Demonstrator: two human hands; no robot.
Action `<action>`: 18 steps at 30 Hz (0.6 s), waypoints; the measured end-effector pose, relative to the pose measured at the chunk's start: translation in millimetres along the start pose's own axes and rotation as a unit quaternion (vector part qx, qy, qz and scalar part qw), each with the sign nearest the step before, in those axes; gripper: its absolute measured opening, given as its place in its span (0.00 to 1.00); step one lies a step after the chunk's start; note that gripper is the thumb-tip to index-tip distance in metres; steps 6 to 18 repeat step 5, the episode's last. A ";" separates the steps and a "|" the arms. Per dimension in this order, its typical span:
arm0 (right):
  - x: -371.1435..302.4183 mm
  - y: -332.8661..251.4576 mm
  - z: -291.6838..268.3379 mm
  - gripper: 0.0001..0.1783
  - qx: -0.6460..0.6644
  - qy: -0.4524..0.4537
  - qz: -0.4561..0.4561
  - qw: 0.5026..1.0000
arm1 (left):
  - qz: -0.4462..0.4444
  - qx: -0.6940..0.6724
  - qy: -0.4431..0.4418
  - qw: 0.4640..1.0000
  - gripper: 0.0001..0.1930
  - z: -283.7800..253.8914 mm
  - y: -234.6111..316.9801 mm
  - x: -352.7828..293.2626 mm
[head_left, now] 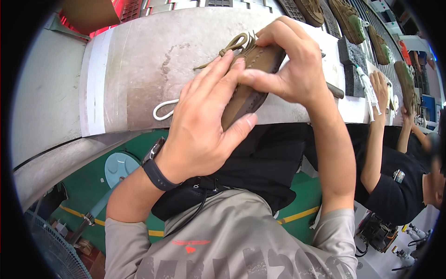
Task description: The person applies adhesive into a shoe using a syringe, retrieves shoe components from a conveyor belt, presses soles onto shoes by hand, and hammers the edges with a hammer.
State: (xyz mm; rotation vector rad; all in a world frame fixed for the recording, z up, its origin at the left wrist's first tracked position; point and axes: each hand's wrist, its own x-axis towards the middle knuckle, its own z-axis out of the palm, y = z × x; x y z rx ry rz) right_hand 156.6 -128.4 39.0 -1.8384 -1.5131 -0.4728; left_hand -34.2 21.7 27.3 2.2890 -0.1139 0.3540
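Note:
A brown shoe [243, 100] lies tilted on the pale worktable, between my two hands. My left hand [200, 109] lies along its left side, fingers together over the upper and thumb at the near end. At the far right side, my right hand [292, 65] curls its fingers over the shoe's edge, its thumb pressed across the middle. Olive-brown laces [232, 45], tied in a loop, spill out beyond my left fingertips. A white cord loop [163, 110] sticks out beside my left hand; its other end is hidden.
The worktable [134, 69] has a rounded near edge. Beyond it, several brown shoes [346, 21] stand on a conveyor. A black block [351, 65] and a white syringe-like tool [368, 90] are at the right, near a co-worker's hand [380, 90]. A fan [53, 246] stands at lower left.

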 end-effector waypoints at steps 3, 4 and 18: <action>12.0 2.6 -2.4 0.33 -0.001 -0.063 0.031 0.998 | 0.002 -0.055 0.032 0.998 0.34 -1.2 -8.2 -4.2; 15.8 0.7 -4.2 0.33 -0.016 -0.086 0.049 0.995 | -0.033 -0.142 0.029 0.989 0.35 -5.7 -15.8 -10.7; 17.5 -0.4 -3.6 0.34 -0.039 -0.101 0.077 0.991 | -0.066 -0.227 0.026 0.971 0.37 -12.2 -24.0 -15.8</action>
